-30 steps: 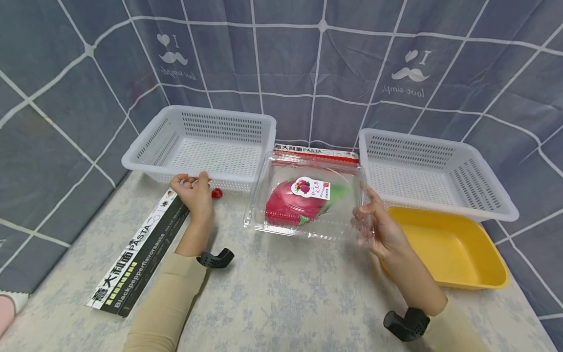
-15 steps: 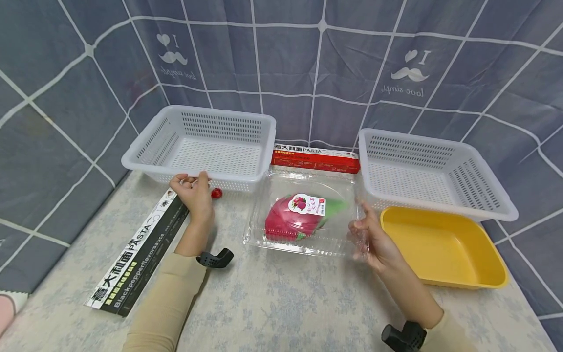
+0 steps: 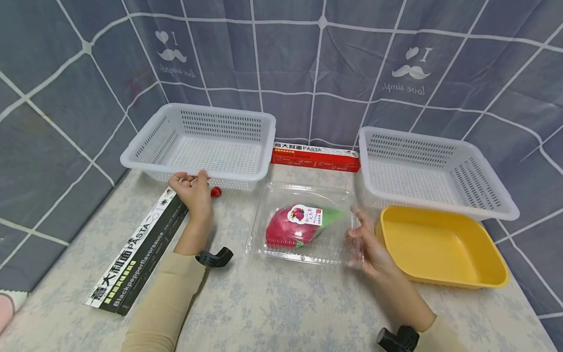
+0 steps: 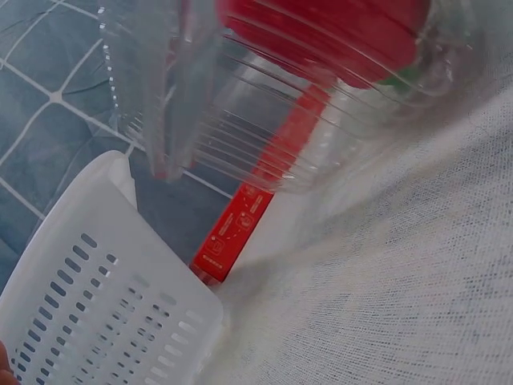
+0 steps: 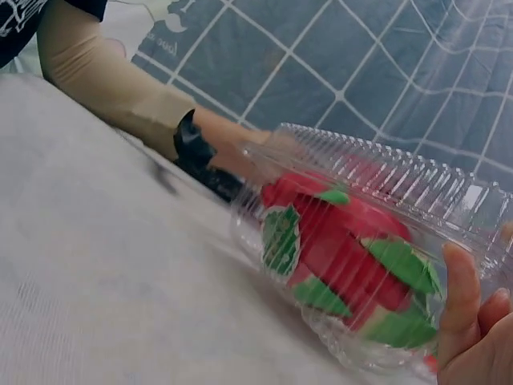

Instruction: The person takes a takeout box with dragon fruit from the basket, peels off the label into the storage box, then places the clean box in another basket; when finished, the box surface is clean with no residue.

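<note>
R wrist: R hand (image 5: 473, 337) grips clamshell (image 5: 401, 184) by one end, red/green fruit (image 5: 337, 241) inside; one-sided hold on thin plastic prob. risks far end sagging, fruit sliding. L wrist: can't tell if clamshell's latched; if not, squeeze could pop it. Head: clamshell mid-worktop (image 3: 281, 313), in front of gap betw. L basket (image 3: 215, 154) & R basket (image 3: 409, 183); yellow tub (image 3: 444, 249) just beside R hand, poss. knock. L hand (image 3: 197, 198): fingers curled at L basket rim, can't tell if gripping. Vs 0.5 s ago: clamshell lower in frame, clear of red pasta box (image 3: 314, 159); L hand same spot.
</note>
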A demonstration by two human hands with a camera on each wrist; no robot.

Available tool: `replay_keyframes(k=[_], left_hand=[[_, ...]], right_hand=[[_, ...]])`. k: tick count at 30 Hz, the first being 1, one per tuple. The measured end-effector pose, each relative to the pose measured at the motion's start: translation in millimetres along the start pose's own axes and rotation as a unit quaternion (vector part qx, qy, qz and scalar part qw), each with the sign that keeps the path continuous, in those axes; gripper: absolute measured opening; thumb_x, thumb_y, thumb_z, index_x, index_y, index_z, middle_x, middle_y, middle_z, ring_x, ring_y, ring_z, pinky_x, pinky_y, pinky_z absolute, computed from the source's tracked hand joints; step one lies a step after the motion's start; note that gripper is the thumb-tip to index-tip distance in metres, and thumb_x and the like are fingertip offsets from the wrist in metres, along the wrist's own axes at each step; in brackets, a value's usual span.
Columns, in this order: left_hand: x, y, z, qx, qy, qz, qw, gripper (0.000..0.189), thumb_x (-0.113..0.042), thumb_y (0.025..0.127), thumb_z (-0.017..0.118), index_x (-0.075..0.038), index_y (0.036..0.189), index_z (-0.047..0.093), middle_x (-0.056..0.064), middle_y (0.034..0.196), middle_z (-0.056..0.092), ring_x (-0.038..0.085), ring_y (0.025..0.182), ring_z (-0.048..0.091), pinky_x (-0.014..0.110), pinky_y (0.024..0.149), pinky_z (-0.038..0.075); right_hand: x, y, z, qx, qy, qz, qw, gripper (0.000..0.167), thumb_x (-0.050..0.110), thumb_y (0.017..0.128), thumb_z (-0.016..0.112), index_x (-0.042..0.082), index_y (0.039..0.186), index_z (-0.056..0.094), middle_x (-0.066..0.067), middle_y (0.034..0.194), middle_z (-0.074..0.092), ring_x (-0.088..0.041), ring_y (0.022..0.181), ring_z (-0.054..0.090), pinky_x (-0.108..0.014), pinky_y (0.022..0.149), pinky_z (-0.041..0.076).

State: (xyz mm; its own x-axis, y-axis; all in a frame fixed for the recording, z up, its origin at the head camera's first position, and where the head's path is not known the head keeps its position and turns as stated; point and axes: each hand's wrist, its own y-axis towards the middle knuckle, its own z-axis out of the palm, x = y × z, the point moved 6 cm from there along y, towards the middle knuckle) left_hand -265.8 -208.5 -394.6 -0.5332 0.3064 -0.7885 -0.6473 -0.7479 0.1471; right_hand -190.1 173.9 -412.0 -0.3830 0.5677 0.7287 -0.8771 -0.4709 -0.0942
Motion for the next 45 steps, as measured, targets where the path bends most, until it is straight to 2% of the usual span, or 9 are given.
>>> replay_keyframes(k=[10,15,19,22,27,31,35,42,45], left_hand=[[1.8,1.5,-1.0,0.000,-0.005,-0.004,1.0000,0.037,0.012,0.089,0.055,-0.010,0.101,0.027,0.007,0.087,0.034,0.013,0.065,0.045,0.020,0.058,0.040],[2.8,2.5,-1.5,-0.003,-0.007,-0.003,1.0000,0.037,0.012,0.089,0.055,-0.010,0.102,0.027,0.007,0.087,0.033,0.012,0.064,0.045,0.019,0.057,0.040],[3.9,1.8,-0.9,-0.011,-0.011,-0.008,0.9998,0.036,0.012,0.088,0.054,-0.009,0.102,0.028,0.008,0.087,0.035,0.010,0.061,0.046,0.018,0.055,0.040],[3.1,1.5,-0.6,-0.017,-0.012,-0.005,0.9998,0.037,0.013,0.087,0.054,-0.009,0.102,0.029,0.008,0.087,0.036,0.010,0.060,0.045,0.018,0.056,0.041],[0.8,1.6,-0.2,-0.019,-0.006,0.006,0.9998,0.037,0.014,0.087,0.055,-0.009,0.101,0.029,0.006,0.085,0.037,0.013,0.060,0.046,0.020,0.057,0.042],[1.6,2.1,-0.3,-0.021,-0.004,-0.003,0.9998,0.037,0.014,0.087,0.055,-0.010,0.100,0.029,0.007,0.085,0.037,0.013,0.060,0.048,0.020,0.057,0.042],[1.5,1.8,-0.3,-0.026,0.005,-0.016,0.9995,0.036,0.012,0.087,0.056,-0.009,0.101,0.030,0.007,0.085,0.036,0.012,0.060,0.050,0.020,0.056,0.043],[1.3,-1.5,-0.9,-0.032,0.015,-0.025,0.9991,0.036,0.008,0.089,0.058,-0.011,0.100,0.030,0.005,0.083,0.036,0.015,0.062,0.050,0.020,0.058,0.043],[2.2,-3.3,-0.9,-0.026,-0.002,-0.038,0.9989,0.032,0.006,0.092,0.056,-0.010,0.099,0.029,0.006,0.084,0.039,0.015,0.059,0.053,0.020,0.055,0.042]], right_hand=[[-13,0.1,-12,0.011,0.006,0.005,0.9999,0.065,-0.004,0.093,0.037,0.032,0.144,0.016,0.006,0.079,0.057,-0.005,0.057,0.057,-0.029,0.049,0.055],[-12,-1.9,-12,0.000,-0.031,0.004,0.9995,0.059,-0.002,0.093,0.039,0.031,0.140,0.024,0.007,0.076,0.057,-0.004,0.052,0.055,-0.028,0.048,0.054],[-10,-6.8,-14,-0.033,-0.077,0.017,0.9964,0.051,0.002,0.094,0.041,0.029,0.135,0.030,0.008,0.077,0.056,-0.003,0.053,0.052,-0.027,0.048,0.054],[-7,-10.1,-17,-0.075,-0.136,0.025,0.9876,0.045,0.005,0.095,0.043,0.023,0.136,0.031,0.008,0.080,0.053,-0.005,0.057,0.050,-0.025,0.050,0.052],[0,-13.2,-18,-0.140,-0.234,0.025,0.9617,0.047,0.010,0.098,0.046,0.008,0.140,0.026,0.005,0.081,0.052,-0.007,0.056,0.048,-0.021,0.051,0.046],[6,-14.9,-17,-0.180,-0.315,0.023,0.9318,0.057,0.013,0.098,0.050,0.002,0.145,0.022,0.001,0.087,0.048,-0.006,0.059,0.044,-0.021,0.055,0.044],[15,-18.7,-15,-0.196,-0.428,0.001,0.8823,0.062,0.017,0.098,0.056,0.000,0.148,0.024,-0.006,0.095,0.047,-0.009,0.066,0.045,-0.021,0.061,0.046],[28,-26.3,-2,-0.195,-0.618,-0.092,0.7558,0.054,0.028,0.097,0.061,-0.003,0.139,0.044,-0.006,0.091,0.050,-0.011,0.072,0.045,-0.022,0.061,0.040],[31,-27.8,5,-0.195,-0.653,-0.120,0.7216,0.051,0.028,0.096,0.062,-0.003,0.134,0.049,-0.005,0.090,0.048,-0.014,0.073,0.045,-0.023,0.062,0.039]])
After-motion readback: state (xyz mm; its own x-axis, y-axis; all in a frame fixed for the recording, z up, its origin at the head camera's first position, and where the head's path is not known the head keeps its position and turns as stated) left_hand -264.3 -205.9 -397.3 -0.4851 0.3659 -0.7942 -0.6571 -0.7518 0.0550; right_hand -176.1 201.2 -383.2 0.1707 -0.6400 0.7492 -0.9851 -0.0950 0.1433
